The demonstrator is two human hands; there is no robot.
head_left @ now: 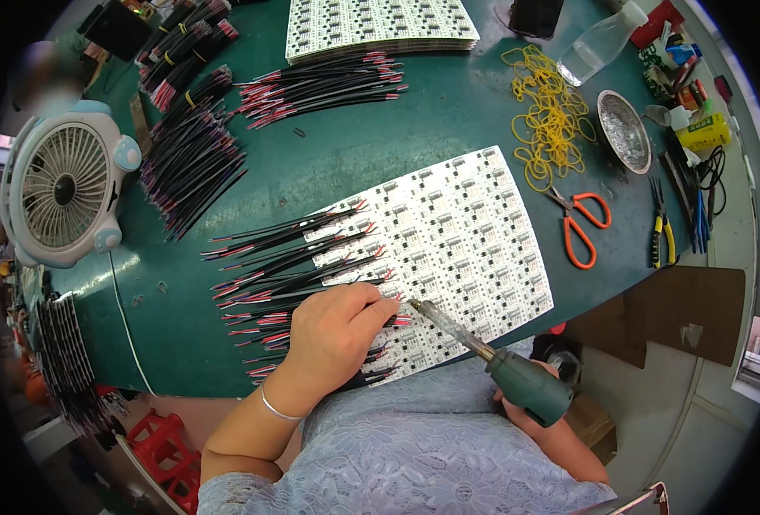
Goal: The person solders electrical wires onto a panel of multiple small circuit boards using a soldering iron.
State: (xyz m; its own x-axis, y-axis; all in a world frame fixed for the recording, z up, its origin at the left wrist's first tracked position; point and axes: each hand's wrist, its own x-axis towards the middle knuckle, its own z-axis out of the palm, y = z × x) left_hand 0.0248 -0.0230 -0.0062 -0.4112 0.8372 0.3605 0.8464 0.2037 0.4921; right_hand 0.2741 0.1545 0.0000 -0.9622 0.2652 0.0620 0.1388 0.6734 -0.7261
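A white panel of circuit boards (483,223) lies on the green table in front of me, with small dark parts in rows. Black-sheathed wires (286,249) with red and white ends fan out from its left side. My left hand (337,330) rests over them, thumb and forefinger pinched on wire ends at the panel. My right hand (517,410) grips the green handle of a soldering iron (530,386), largely hidden behind it. The iron's tip points up and left, at the panel just beside my left fingertips; whether it touches is too small to tell.
Bundled wires (193,150) and loose wires (324,88) lie beyond, near a stack of panels (380,26). A fan (64,189) stands left. Rubber bands (551,112), a metal bowl (624,131), orange-handled scissors (582,227), pliers (661,232) and a clear bottle (599,47) sit right.
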